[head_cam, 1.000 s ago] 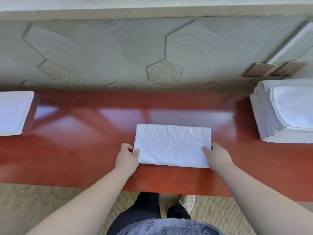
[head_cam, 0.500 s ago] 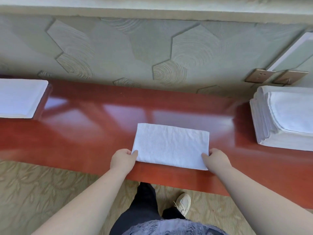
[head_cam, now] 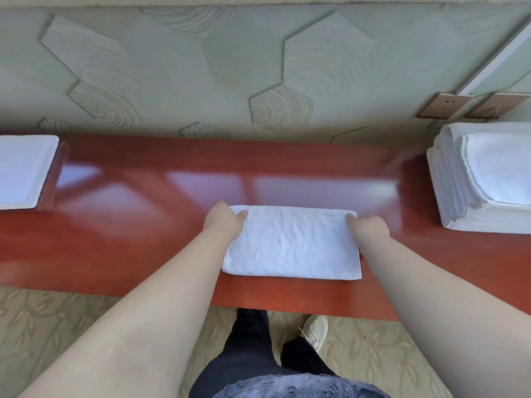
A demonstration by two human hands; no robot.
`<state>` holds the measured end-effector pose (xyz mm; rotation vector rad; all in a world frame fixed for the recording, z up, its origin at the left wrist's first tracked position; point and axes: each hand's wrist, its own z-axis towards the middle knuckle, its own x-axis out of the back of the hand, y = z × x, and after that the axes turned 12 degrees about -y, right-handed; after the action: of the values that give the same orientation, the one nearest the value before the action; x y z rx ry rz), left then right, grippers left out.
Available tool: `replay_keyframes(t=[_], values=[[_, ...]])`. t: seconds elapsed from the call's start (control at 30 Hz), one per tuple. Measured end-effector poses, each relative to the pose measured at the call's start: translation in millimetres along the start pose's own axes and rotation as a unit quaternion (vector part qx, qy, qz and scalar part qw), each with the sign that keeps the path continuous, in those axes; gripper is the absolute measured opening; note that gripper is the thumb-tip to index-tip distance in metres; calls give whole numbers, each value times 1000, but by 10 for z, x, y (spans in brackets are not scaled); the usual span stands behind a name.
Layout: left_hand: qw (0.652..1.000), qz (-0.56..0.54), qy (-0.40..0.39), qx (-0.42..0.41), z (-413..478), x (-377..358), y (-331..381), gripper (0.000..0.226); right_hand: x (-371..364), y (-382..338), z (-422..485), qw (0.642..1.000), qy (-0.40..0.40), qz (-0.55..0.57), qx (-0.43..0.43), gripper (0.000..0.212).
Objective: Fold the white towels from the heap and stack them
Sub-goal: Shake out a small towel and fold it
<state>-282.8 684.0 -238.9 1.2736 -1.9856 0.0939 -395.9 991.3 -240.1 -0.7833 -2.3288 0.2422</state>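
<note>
Towels, white, on table: 3 lots in view.

Lot 1: 1 folded towel (head_cam: 290,242), lying flat near the front edge of the red-brown table (head_cam: 138,231), straight ahead of me. It is a wide rectangle, its near long edge rounded like a fold.

Hands on lot 1: 2, both mine. My left hand (head_cam: 225,222) sits at the far left corner, thumb laid on top of the cloth and fingers curled at the edge, so it pinches that corner. My right hand (head_cam: 370,226) does the same at the far right corner. Both forearms run alongside the towel's 2 short edges.

Lot 2: 1 tall pile of towels (head_cam: 471,182) at the right end of the table, well apart from lot 1. Its layers are too many and too soft-edged for me to count.

Lot 3: 1 flat white towel lot (head_cam: 24,170) at the left end, cut by the frame edge; whether it is 1 piece or more I cannot tell.

Other: 2 brass-coloured wall plates (head_cam: 439,106) above the pile; 1 pale shoe (head_cam: 314,330) on the patterned carpet (head_cam: 57,326).
</note>
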Motion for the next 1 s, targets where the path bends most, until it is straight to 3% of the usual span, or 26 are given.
replay_keyframes(t=[0.1, 0.23, 0.3, 0.43, 0.53, 0.6, 0.77, 1.0], values=[[998, 67, -7, -3, 127, -38, 61, 50, -85, 12, -20, 999, -10, -4, -51, 55], [998, 43, 11, -50, 94, 16, -45, 32, -137, 110, -41, 999, -27, -20, -9, 48], [998, 26, 31, -48, -22, 19, -182, 36, -94, 139, -78, 999, -31, 0, 13, 37], [998, 65, 22, -5, -179, -132, -348, 44, -49, 179, -205, 999, -32, 4, 31, 36], [999, -22, 10, -27, -130, -146, -200, 42, -26, 165, -250, 999, -20, -5, 41, 36], [994, -87, -9, -63, -106, -97, -20, 37, 69, 75, -306, 997, 21, 29, 64, 33], [978, -133, 0, -158, -239, 41, 677, 27, 628, -93, -444, 981, 105, 92, 133, 29], [944, -204, 18, -259, -738, -315, 2146, 30, 2402, 183, -363, 963, 155, 55, 215, 23]])
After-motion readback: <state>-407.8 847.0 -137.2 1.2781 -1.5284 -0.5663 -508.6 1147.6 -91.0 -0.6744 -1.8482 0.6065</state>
